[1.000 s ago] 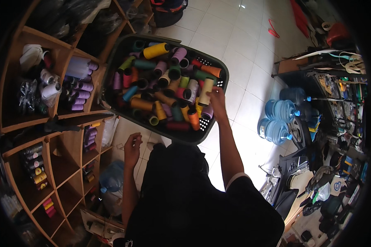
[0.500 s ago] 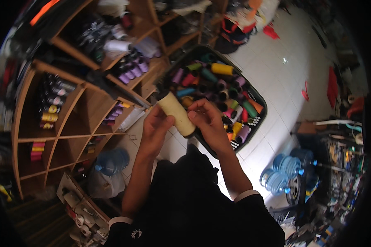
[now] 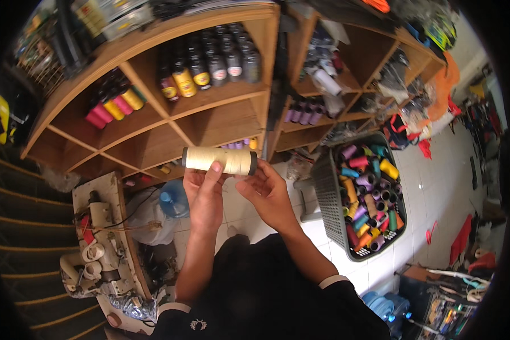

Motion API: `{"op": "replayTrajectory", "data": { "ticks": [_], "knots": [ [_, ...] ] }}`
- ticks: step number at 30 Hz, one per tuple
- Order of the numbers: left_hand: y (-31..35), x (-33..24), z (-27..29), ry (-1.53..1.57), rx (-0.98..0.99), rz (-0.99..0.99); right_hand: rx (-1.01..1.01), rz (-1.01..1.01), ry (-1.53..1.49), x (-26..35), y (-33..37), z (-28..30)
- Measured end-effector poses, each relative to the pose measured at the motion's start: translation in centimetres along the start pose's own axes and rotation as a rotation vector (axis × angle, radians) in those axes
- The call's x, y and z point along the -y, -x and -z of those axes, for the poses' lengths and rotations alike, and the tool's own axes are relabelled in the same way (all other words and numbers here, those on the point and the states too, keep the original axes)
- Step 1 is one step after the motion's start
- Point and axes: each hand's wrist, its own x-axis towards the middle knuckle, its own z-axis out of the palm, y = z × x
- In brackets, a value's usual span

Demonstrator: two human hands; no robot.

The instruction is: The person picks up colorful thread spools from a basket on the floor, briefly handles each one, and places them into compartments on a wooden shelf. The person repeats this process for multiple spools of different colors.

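Note:
A spool of pale yellow thread (image 3: 218, 161) with dark ends lies level in front of me. My left hand (image 3: 205, 195) is closed around its underside, the thumb pressed on the thread. At the spool's right end is my right hand (image 3: 267, 195), its fingers curled against the dark end and partly hidden behind it. Beyond the hands stands a wooden shelf (image 3: 170, 120) with square compartments. One compartment holds dark-topped thread spools (image 3: 232, 62), several with round labels; another holds pink and yellow spools (image 3: 114, 106).
To the right, a dark plastic basket (image 3: 330, 207) full of mixed coloured spools rests on a stool. A sewing machine (image 3: 102, 238) sits on a table at the left. A blue water bottle (image 3: 174, 198) and a white bag (image 3: 150, 224) are on the tiled floor.
My view has swung left, from the basket toward the shelf. The spool has turned from a steep slant to nearly level, still in my hands.

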Motion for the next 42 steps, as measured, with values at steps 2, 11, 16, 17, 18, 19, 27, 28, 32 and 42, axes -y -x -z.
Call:
{"op": "replayTrajectory", "data": {
  "ticks": [2, 11, 16, 17, 18, 19, 27, 28, 32, 42],
  "knots": [
    [-0.7, -2.0, 2.4, -0.016, -0.053, -0.061, 0.038, -0.095, 0.030, -0.4, -0.6, -3.0],
    [-2.8, -6.2, 8.5, -0.110, -0.153, -0.187, 0.155, -0.165, 0.112, 0.9, -1.8, -9.4],
    [-3.6, -7.3, 8.8, -0.169, -0.091, -0.227, 0.184, 0.406, 0.503, 4.2, -2.9, -9.0],
    [-3.7, -7.7, 8.8, -0.152, -0.061, -0.206, 0.170, 0.526, 0.559, 5.1, -3.6, -9.0],
    [-3.9, -8.2, 8.7, -0.136, -0.031, -0.188, 0.182, 0.498, 0.562, 6.1, -4.3, -8.9],
    [-4.0, -8.7, 8.5, -0.120, -0.002, -0.171, 0.195, 0.470, 0.565, 7.1, -5.0, -8.8],
    [-4.7, -11.6, 6.3, -0.127, 0.044, -0.127, 0.266, 0.617, 0.666, 9.1, -8.5, -9.3],
    [-4.9, -11.6, 6.1, -0.127, 0.055, -0.125, 0.263, 0.653, 0.670, 9.1, -8.7, -9.2],
    [-5.8, -11.4, 4.9, -0.164, 0.047, -0.107, 0.245, 0.778, 0.651, 9.7, -9.6, -8.9],
    [-7.3, -10.9, 4.7, -0.006, 0.039, -0.069, 0.209, 0.759, 0.689, 7.4, -11.8, -7.2]
  ]
}}
